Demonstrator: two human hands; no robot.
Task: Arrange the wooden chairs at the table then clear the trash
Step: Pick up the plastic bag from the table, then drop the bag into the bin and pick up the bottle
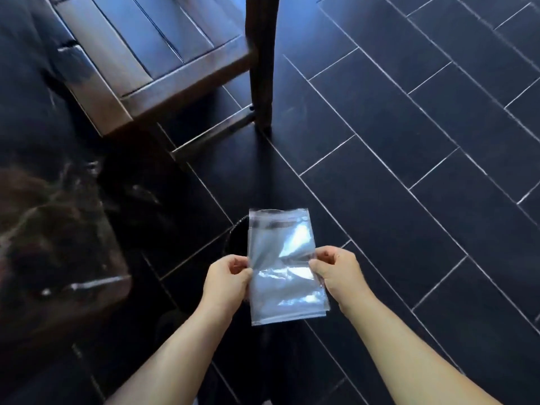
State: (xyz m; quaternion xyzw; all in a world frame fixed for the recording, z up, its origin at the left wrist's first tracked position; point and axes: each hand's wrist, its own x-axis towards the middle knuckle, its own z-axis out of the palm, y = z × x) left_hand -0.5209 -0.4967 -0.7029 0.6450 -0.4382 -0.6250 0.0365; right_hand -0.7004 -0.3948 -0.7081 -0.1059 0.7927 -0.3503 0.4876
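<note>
A clear plastic bag is held flat in front of me above the dark tiled floor. My left hand pinches its left edge and my right hand pinches its right edge, thumbs on top. A dark wooden chair with a slatted seat stands at the upper left, one leg planted on the floor. Directly under the bag sits a dark round opening, mostly hidden; I cannot tell what it is.
A glossy dark marbled table top fills the left side, its corner near my left forearm. Black rectangular floor tiles with pale grout spread across the right. My feet are barely visible at the bottom.
</note>
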